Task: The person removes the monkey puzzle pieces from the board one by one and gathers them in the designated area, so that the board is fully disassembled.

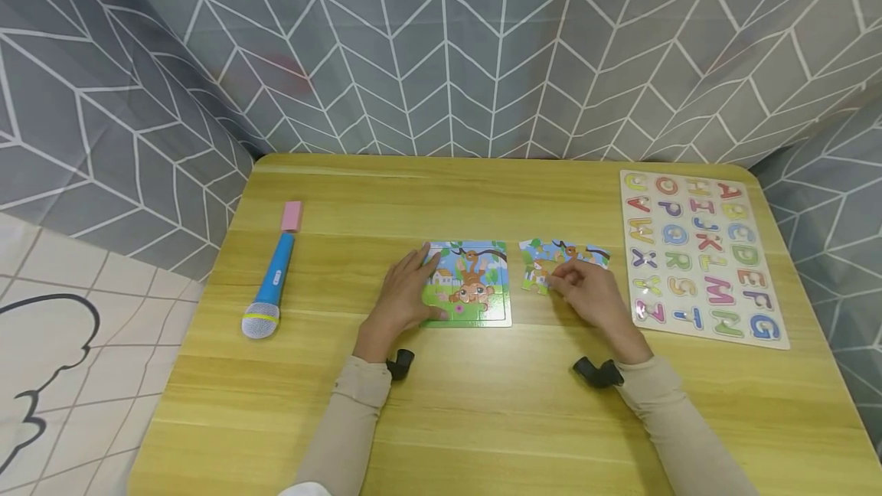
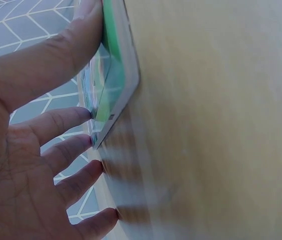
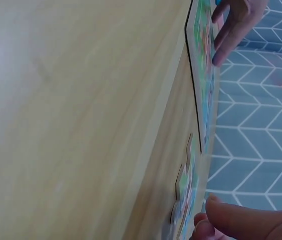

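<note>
My left hand (image 1: 403, 293) rests with spread fingers on the left part of a square jigsaw puzzle board (image 1: 498, 293), which shows a monkey hanging from a branch. Its thumb lies on the near edge in the left wrist view, and the other fingertips touch the far-left edge and the table. Right of the board lies a group of loose puzzle pieces (image 1: 534, 251) with a similar picture. Over them, my right hand (image 1: 589, 293) pinches at a puzzle piece (image 1: 536, 282) with curled fingers and thumb. The exact contact is hidden by the fingers.
A letter puzzle board (image 1: 706, 259) with pegged letters lies at the right of the wooden table (image 1: 482, 404). On the left are a blue toy microphone (image 1: 272, 285) and a pink block (image 1: 292, 216). A grey patterned curtain (image 1: 468, 52) hangs behind the table.
</note>
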A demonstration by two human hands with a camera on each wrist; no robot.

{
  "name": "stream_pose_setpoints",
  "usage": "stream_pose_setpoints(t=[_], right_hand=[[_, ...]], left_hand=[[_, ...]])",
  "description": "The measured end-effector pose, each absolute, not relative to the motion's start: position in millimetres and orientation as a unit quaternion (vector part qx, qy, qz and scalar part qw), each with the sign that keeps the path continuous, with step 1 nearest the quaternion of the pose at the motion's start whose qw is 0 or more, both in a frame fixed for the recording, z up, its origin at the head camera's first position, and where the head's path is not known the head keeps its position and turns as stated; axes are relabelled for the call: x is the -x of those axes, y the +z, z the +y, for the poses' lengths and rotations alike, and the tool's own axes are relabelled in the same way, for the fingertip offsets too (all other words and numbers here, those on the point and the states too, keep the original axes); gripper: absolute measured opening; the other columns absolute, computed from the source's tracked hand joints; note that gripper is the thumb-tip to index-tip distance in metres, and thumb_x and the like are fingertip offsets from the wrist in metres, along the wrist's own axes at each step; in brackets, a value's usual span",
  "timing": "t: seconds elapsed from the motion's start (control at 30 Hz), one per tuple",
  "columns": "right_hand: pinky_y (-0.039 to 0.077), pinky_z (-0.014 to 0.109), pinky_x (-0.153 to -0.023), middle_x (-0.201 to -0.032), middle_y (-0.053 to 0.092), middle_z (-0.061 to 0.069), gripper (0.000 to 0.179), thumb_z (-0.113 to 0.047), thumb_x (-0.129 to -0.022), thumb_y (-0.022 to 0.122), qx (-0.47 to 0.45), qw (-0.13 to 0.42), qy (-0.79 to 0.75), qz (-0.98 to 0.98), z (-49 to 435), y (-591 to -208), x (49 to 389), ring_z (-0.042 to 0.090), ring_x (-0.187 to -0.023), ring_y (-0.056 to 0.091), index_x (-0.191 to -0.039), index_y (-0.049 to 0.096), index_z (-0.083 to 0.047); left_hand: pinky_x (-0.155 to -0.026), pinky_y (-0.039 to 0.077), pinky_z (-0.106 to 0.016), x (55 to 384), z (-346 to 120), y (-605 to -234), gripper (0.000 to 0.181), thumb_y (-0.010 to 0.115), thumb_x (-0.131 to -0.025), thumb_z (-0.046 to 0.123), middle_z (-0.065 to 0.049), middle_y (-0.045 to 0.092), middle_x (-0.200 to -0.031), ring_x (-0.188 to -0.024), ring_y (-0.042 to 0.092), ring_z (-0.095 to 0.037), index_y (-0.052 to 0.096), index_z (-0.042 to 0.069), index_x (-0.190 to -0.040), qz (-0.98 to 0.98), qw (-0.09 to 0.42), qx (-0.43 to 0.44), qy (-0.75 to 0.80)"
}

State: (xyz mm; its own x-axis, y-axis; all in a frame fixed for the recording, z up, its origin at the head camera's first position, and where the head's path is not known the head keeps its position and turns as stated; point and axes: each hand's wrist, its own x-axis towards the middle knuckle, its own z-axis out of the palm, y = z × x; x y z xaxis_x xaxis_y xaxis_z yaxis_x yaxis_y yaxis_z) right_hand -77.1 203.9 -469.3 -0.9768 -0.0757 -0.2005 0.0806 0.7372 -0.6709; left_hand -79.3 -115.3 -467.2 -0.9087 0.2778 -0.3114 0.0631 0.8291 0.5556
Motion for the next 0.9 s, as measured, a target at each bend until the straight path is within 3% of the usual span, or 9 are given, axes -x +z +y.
stream_pose_setpoints(t=[0.3,0.67,0.9], right_hand=[[0.044,0.025,-0.061,-0.075,0.069,0.009,0.017,-0.016,-0.093,0.071,0.027,0.100,-0.388,0.916,185.4,-469.2,76.7,0.013,-0.064,0.055,-0.100,0.072,0.000],[0.042,0.023,-0.057,-0.076,0.064,0.004,0.017,-0.017,-0.092,0.073,0.072,0.125,-0.411,0.900,153.7,-473.3,74.6,0.013,-0.061,0.050,-0.103,0.070,-0.004],[0.043,0.023,-0.059,-0.074,0.066,0.002,0.027,-0.014,-0.090,0.075,0.116,0.139,-0.403,0.897,138.3,-475.4,74.0,0.009,-0.059,0.051,-0.113,0.067,-0.001]], left_hand=[[-0.129,0.009,-0.059,79.4,-114.8,-468.6,0.108,0.092,-0.070,0.030,-0.005,0.013,-0.171,-0.159,0.012,-0.034,0.031,0.013,-0.158,0.937,0.196,-0.088,0.274],[-0.129,0.010,-0.058,78.2,-112.8,-466.8,0.108,0.092,-0.070,0.029,-0.007,0.012,-0.171,-0.158,0.012,-0.035,0.032,0.012,-0.158,0.938,0.195,-0.089,0.273],[-0.129,0.012,-0.056,78.8,-110.9,-464.6,0.107,0.091,-0.071,0.028,-0.008,0.011,-0.171,-0.159,0.011,-0.035,0.031,0.011,-0.158,0.939,0.198,-0.089,0.267]])
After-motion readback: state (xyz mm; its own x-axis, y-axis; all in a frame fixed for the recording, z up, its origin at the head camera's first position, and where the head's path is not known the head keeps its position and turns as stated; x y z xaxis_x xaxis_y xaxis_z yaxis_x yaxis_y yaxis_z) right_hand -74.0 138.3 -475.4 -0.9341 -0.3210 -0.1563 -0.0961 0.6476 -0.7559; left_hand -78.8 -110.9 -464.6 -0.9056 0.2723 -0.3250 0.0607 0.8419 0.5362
